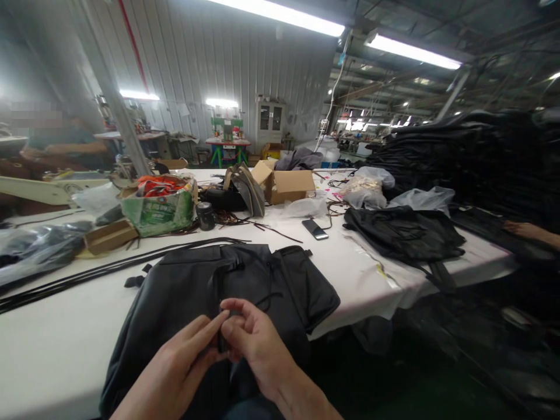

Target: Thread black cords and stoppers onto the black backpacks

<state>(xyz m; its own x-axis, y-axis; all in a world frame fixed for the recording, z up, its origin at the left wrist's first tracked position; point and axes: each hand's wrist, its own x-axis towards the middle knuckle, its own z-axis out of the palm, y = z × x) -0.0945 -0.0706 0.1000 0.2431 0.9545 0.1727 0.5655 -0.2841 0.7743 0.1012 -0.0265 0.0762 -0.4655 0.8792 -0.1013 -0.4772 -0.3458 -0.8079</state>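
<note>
A black bag (184, 291) lies on the white-covered table in front of me, with a pocket section at its right side. Over its lower middle, both my hands meet at a narrow black strap (221, 338). My left hand (192, 350) pinches the strap from the left, fingers pressed together. From the right, my right hand (254, 338) grips the same strap between thumb and curled fingers. The strap's end inside the fingers is partly hidden. Black cord loops lie on the bag just above my hands.
Long black strips (131, 256) lie at the left. Behind the bag stand a green sack (160, 210), a dark jar (205, 216) and an open carton (293, 185). A phone (315, 229) and another black bag (402, 233) lie rightward. A person's hand (531, 231) shows far right.
</note>
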